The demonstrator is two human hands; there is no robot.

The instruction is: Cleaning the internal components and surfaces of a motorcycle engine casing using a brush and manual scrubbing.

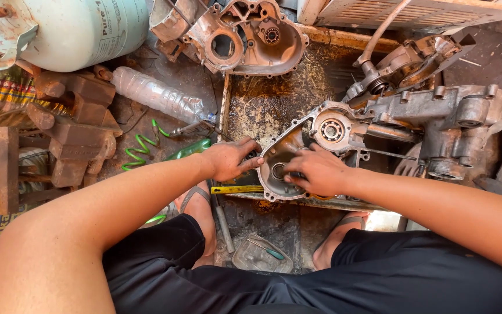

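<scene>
A shallow, rusty metal tray [262,104], caked with dried grime and oily debris, sits on a dirty workshop floor [175,81]. A grey engine crankcase [413,125] lies in the tray, reaching across its right side, with a round bearing [332,130] set in its face. A second, rust-brown casing half [245,35] rests at the tray's far edge. On the floor to the left lie a crumpled clear plastic bottle [158,96], a coiled green hose [140,148] and a heavy rusted bench vise [76,125]. A pale gas cylinder [82,29] lies on its side at the far left. A yellow-handled tool [236,189] rests along the tray's near rim. Nearer the person, a small clear dish [261,256] holds a green-handled screwdriver [269,250].
</scene>
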